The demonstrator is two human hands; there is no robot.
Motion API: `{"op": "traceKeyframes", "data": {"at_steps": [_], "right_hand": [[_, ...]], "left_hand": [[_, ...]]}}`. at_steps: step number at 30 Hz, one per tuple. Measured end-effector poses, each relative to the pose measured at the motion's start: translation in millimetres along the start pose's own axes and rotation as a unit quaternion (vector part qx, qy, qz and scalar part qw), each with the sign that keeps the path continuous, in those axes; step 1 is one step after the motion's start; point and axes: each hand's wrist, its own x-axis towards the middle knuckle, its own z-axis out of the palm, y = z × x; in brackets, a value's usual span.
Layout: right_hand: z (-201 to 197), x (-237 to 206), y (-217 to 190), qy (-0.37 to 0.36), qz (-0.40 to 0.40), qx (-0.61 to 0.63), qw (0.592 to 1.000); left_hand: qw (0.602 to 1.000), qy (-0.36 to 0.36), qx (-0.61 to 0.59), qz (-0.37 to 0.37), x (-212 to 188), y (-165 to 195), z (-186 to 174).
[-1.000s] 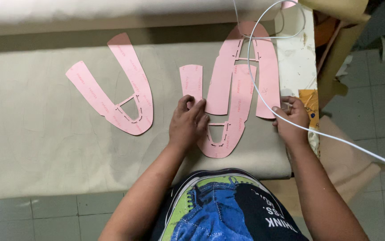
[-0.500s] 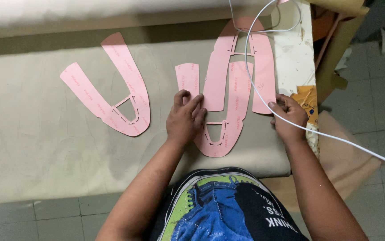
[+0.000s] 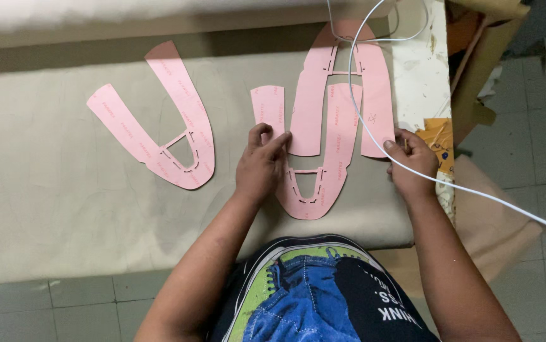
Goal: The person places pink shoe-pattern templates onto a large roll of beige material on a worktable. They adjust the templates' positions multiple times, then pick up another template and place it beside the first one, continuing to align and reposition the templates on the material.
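Three pink U-shaped paper patterns lie on beige cloth [image 3: 64, 202] spread over the table. My left hand [image 3: 260, 170] presses down on the middle pattern [image 3: 316, 190], fingertips touching its left limb and the lower end of the upside-down pattern [image 3: 374, 95] that overlaps it. My right hand [image 3: 413, 163] rests at the lower end of that upside-down pattern's right limb. Its thumb is on the paper's corner and its fingers are curled. Whether something thin sits in them is unclear. The third pattern [image 3: 184, 152] lies apart to the left.
A white cable [image 3: 355, 95] runs down over the upside-down pattern, past my right hand and off to the right. The table's white right edge [image 3: 422, 76] carries yellow scraps [image 3: 439, 136]. Brown cardboard pieces [image 3: 476, 69] stand beyond it over a tiled floor.
My left hand's fingers have slid slightly up over the middle pattern's left limb. My right hand stays at the right limb's end. The patterns have not visibly shifted.
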Motion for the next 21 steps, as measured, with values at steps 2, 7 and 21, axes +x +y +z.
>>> {"op": "traceKeyframes", "data": {"at_steps": [2, 7, 21], "right_hand": [[2, -3, 2, 0.008, -0.024, 0.017, 1.0], [9, -9, 4, 0.024, -0.013, 0.014, 1.0], [-5, -9, 12, 0.033, -0.223, -0.26, 0.939]], "left_hand": [[1.0, -0.011, -0.005, -0.007, -2, -1, 0], [1.0, -0.003, -0.007, -0.004, -4, -3, -3], [1.0, -0.008, 0.029, -0.005, 3, 8, -13]]}}
